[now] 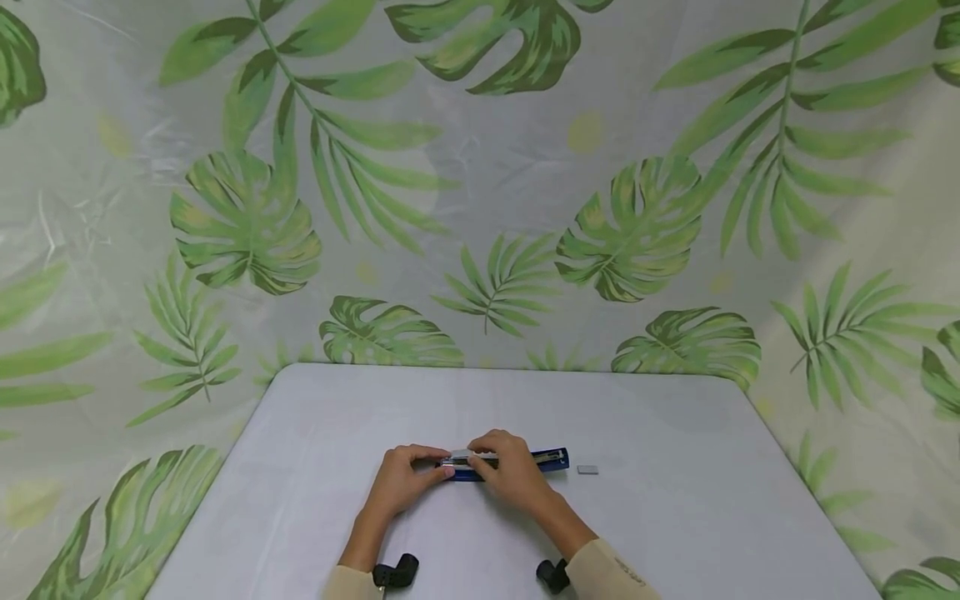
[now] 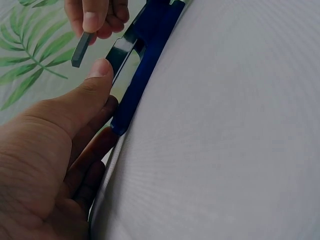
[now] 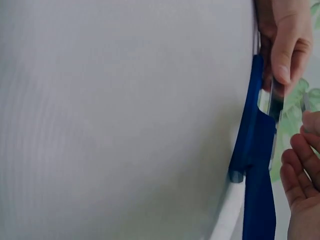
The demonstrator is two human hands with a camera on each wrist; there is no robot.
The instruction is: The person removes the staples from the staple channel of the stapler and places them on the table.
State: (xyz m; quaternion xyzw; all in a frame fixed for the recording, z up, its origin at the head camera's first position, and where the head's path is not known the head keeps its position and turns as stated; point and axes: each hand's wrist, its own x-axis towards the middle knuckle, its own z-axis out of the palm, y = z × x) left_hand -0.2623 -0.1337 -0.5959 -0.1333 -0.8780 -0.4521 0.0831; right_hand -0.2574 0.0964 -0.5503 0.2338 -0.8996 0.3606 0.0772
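Observation:
A blue stapler (image 1: 553,459) lies on the table with its top cover swung back to the right, so the metal magazine (image 2: 120,54) shows. My left hand (image 1: 399,479) grips the stapler's left end, thumb on the magazine side and fingers round the base. Above the magazine, my right hand (image 1: 513,477) pinches a short grey strip of staples (image 2: 80,50) between thumb and fingers. In the left wrist view the strip is apart from the magazine. The right wrist view shows the blue base (image 3: 247,120) edge-on, with only a sliver of the strip visible.
Another small grey strip of staples (image 1: 587,469) lies on the white table (image 1: 675,517), just right of the stapler. A leaf-patterned sheet (image 1: 495,192) hangs behind the table's far edge. Each wrist wears a black camera (image 1: 397,572).

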